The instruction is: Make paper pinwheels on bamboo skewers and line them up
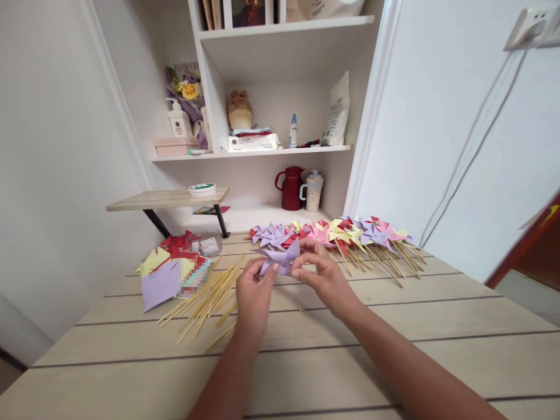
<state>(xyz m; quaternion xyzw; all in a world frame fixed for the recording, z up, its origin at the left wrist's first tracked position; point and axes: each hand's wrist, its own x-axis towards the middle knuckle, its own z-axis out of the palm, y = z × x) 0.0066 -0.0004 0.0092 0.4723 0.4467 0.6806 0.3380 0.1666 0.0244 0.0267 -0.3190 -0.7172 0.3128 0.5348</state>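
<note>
A purple paper pinwheel (282,258) with folded blades is held up above the middle of the table, between my two hands. My left hand (255,294) grips its lower left side, with the thumb pressed on the paper. At its right edge, the thumb and fingers of my right hand (321,273) are pinched close together; any small part between those fingertips is too small to make out. No stick shows on this pinwheel. Thin wooden sticks (219,291) lie loose just left of my left hand.
Several pinwheels on sticks (339,234) lie in a row at the table's back right. Paper sheets (161,286) in purple, yellow and red lie at the left, near a small raised stand (166,199). Behind are a red jug (292,188), a cup (314,192) and shelves (262,153).
</note>
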